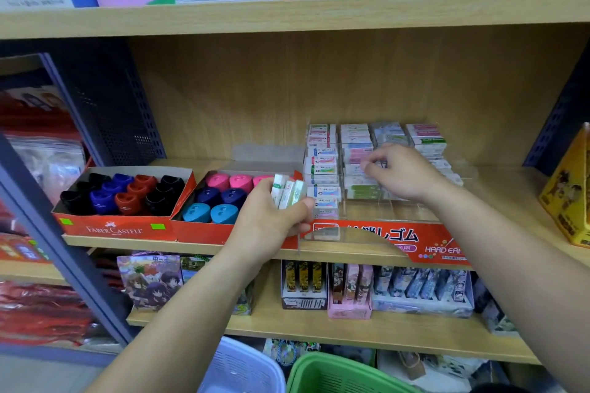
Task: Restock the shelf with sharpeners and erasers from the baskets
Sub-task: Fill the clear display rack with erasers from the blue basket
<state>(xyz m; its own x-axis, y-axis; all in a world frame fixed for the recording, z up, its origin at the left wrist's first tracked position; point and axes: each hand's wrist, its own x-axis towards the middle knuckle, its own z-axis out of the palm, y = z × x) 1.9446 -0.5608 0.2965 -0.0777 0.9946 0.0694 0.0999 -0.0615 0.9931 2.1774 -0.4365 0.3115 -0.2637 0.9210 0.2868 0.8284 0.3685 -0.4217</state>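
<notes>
Erasers (289, 193): a small fan of wrapped ones, gripped in your left hand (271, 217), thumb and curled fingers round them, held just in front of the red box of pink and blue sharpeners (223, 198). Your right hand (402, 174) is inside the clear rack (408, 210) on the middle shelf (127, 241), fingers curled down onto the stocked erasers (322, 166) in its middle columns. You cannot tell from here whether it pinches one or only tidies the row.

Step in hand, by my reading: filling the eraser rack. The sharpeners look already stocked.

Next move likely calls for passing one eraser across from the fan and seating it flat in a column with room.

Green basket (335, 373) and white basket (245, 367) stand below, contents not visible.
</notes>
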